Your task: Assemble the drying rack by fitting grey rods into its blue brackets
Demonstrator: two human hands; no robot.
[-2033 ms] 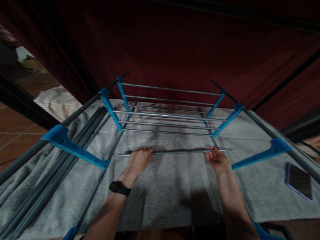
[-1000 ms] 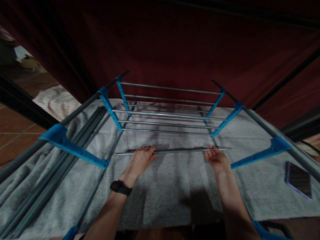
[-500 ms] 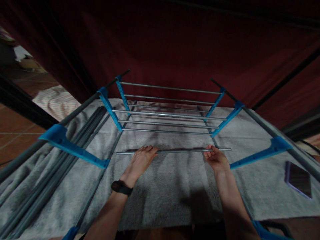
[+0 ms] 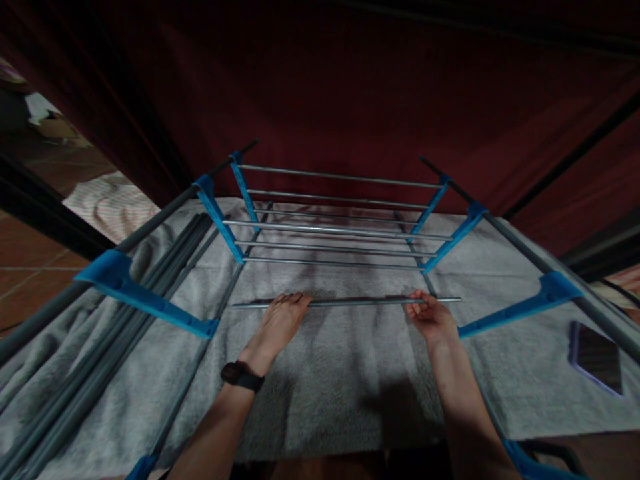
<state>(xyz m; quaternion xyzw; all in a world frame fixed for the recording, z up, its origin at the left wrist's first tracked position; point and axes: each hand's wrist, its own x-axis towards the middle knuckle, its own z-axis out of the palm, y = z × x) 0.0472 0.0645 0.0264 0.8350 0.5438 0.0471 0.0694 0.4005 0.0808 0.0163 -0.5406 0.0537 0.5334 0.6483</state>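
A thin grey metal rod [image 4: 357,303] lies crosswise between the two sides of a rack frame. Fingers of my left hand [image 4: 285,317], with a dark watch on its wrist, are wrapped over the rod left of its middle. Near the rod's right end, my right hand [image 4: 427,313] pinches it between thumb and fingers. Both rod ends look free of the blue plastic brackets: the left bracket [image 4: 150,300] and the right bracket [image 4: 515,310]. Farther back, similar rods [image 4: 340,231] span two pairs of blue brackets.
Several long grey tubes [image 4: 135,320] lie along the left on a grey blanket [image 4: 325,400]. A phone in a purple case [image 4: 595,357] rests at the right. Behind the rack hangs a dark red cloth [image 4: 340,100]. Another blue bracket [image 4: 143,467] shows at the lower left.
Both hands keep their hold on the rod. The view and the hands have shifted only very slightly.
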